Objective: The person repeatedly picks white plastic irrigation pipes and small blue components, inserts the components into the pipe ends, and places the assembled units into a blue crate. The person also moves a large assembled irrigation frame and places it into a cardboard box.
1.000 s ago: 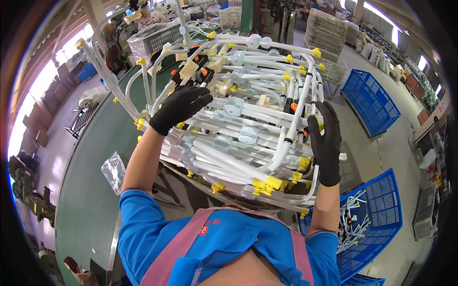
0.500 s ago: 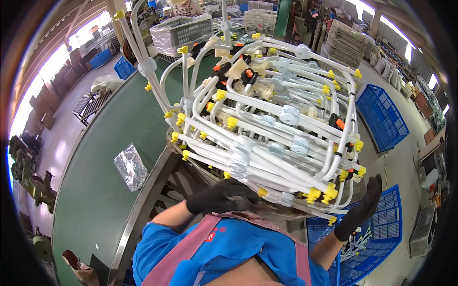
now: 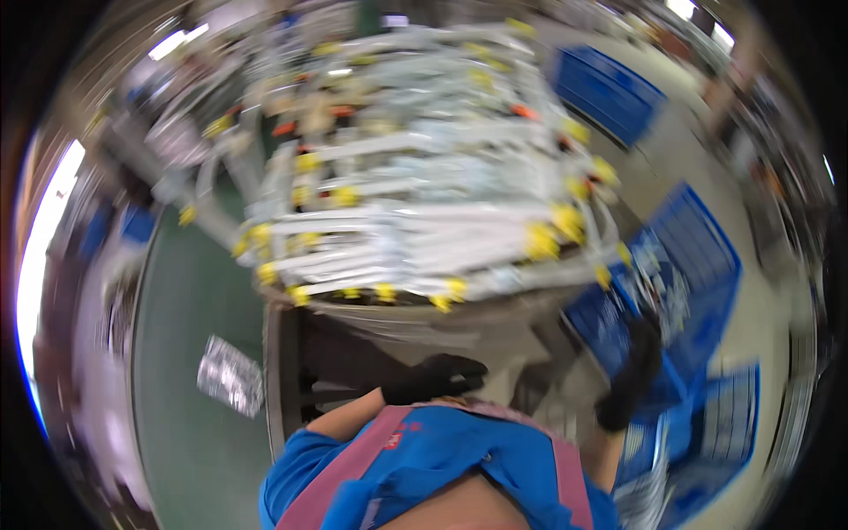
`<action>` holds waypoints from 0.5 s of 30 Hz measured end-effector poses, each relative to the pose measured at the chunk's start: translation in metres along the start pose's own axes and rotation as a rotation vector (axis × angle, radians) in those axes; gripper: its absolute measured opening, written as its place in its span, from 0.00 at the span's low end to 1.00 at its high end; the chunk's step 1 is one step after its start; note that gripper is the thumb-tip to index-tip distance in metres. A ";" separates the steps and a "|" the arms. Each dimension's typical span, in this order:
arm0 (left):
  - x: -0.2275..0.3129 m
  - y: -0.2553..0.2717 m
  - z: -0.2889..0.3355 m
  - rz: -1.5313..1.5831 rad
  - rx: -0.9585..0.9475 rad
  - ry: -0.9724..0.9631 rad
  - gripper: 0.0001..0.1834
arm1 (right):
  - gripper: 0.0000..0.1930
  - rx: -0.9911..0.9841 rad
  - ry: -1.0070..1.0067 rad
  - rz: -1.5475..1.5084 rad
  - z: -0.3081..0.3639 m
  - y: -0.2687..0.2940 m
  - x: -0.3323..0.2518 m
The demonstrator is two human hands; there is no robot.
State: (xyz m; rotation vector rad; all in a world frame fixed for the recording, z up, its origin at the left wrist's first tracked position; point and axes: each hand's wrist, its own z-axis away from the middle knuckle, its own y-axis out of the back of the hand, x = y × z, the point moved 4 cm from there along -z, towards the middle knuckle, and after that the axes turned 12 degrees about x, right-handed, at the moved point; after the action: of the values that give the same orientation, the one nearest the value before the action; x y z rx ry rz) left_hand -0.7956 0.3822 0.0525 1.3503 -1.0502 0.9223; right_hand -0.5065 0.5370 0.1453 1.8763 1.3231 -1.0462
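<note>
The picture is smeared by motion. My left hand (image 3: 437,378), in a black glove, is in front of my waist with its fingers stretched out and nothing in them. My right hand (image 3: 638,367), also black-gloved, is over the near side of a blue crate (image 3: 711,265); its fingers are too blurred to read. Pale thin parts (image 3: 662,291) lie inside that crate. Beyond my hands rises a big heap of white bent tubes (image 3: 459,225) with yellow end caps, and some orange and black fittings among them. Neither hand touches the heap.
A green-topped bench (image 3: 185,300) runs along my left, with a crumpled clear plastic bag (image 3: 231,375) on it. Another blue crate (image 3: 738,433) stands at the lower right, and a further blue bin (image 3: 608,93) is at the back right.
My view has turned right and downward, so the heap appears farther up and left. My left hand has come away from the heap's near edge. My right hand has lowered toward the blue crate.
</note>
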 end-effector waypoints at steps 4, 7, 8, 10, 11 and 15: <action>0.017 -0.063 -0.011 -0.111 -0.188 0.007 0.20 | 0.10 -0.058 0.180 0.266 0.018 0.069 -0.009; 0.042 -0.140 -0.014 -0.246 -0.269 0.226 0.24 | 0.11 -0.095 0.078 0.155 0.039 0.136 -0.010; 0.056 -0.171 -0.020 -0.249 -0.342 0.195 0.24 | 0.12 -0.100 0.064 0.201 0.048 0.166 -0.010; 0.084 -0.223 -0.031 -0.242 -0.456 0.112 0.24 | 0.11 -0.080 -0.002 0.288 0.066 0.219 -0.006; 0.098 -0.245 -0.032 -0.240 -0.503 0.063 0.23 | 0.10 -0.057 -0.079 0.311 0.078 0.245 -0.002; 0.128 -0.324 -0.050 -0.234 -0.655 -0.125 0.20 | 0.11 0.095 -0.357 0.408 0.121 0.327 0.022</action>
State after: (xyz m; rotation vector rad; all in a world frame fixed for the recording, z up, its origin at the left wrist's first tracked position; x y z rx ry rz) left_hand -0.4457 0.4117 0.0810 0.9520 -1.1297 0.2745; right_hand -0.2232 0.3440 0.0773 1.8157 0.6637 -1.1669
